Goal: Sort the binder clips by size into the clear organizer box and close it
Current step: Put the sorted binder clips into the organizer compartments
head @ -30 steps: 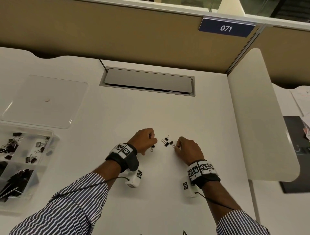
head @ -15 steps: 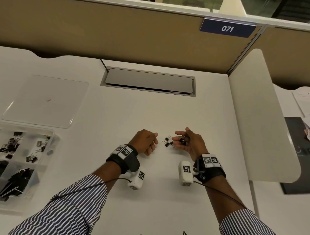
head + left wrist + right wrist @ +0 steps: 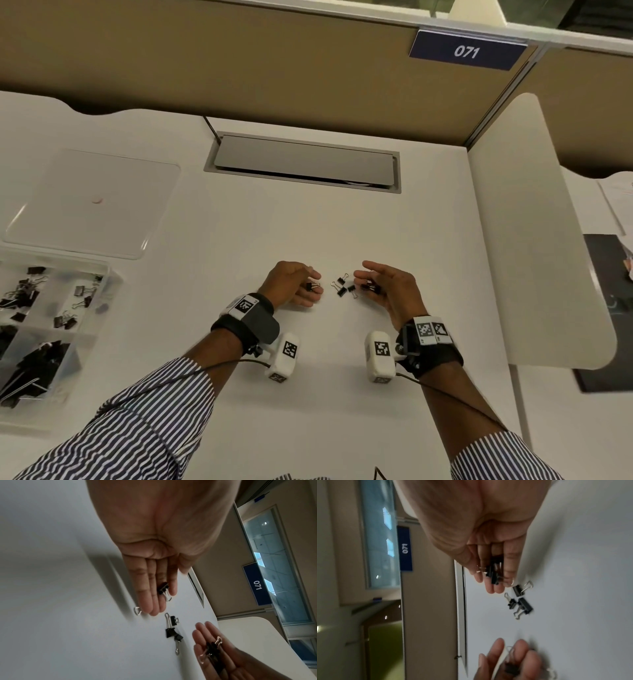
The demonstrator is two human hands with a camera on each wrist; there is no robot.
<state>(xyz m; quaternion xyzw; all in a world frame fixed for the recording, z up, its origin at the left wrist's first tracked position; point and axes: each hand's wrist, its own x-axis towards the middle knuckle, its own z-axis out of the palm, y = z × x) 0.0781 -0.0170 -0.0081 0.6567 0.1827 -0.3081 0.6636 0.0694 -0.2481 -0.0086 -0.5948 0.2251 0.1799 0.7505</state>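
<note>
Binder clips [image 3: 163, 588] on straight fingers [image 3: 150, 595]

Blue-and-white striped sleeves [image 3: 137, 421], black wrist straps [image 3: 246, 322] bearing square printed markers, white camera blocks [image 3: 284, 356], thin black cables, perhaps plugged into them.

left hand [image 3: 297, 284] turned palm-up — clip [image 3: 312, 286] on fingers, right hand [image 3: 390, 291] opened
</note>
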